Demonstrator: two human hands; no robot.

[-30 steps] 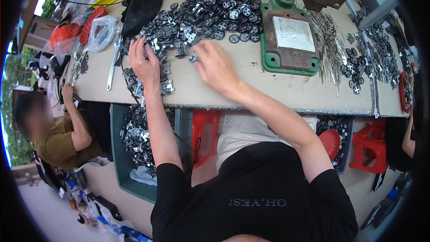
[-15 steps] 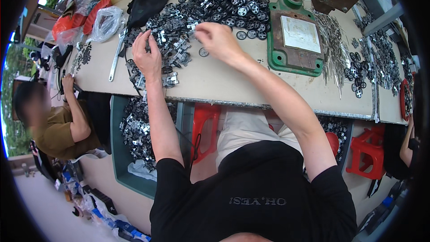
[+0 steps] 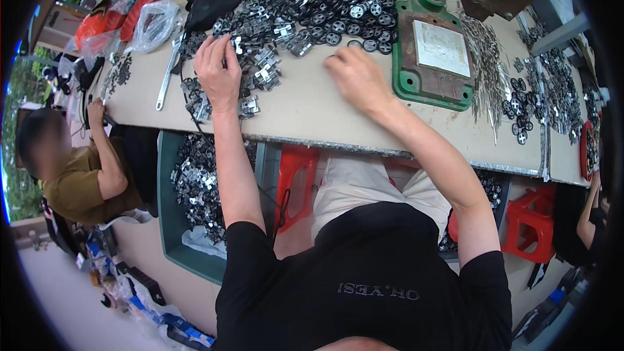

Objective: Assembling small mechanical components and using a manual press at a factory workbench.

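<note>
A black short-sleeved shirt (image 3: 364, 257) tops pale trousers (image 3: 346, 185).

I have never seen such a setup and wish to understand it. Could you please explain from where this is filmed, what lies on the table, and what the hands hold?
There is no robot here: a person works with two bare hands. A wide fisheye camera on their head looks down, so straight edges bend near the rim.

On the table lie a heap of small black wheels with silvery spokes, a cluster of metal pieces, a wrench, and thin rods beside a heavy green-based machine.

The left hand is at the metal pieces. The right hand, fingers curled, is between the wheels and the table's front edge. Whether either hand grips something is not clear.
</note>
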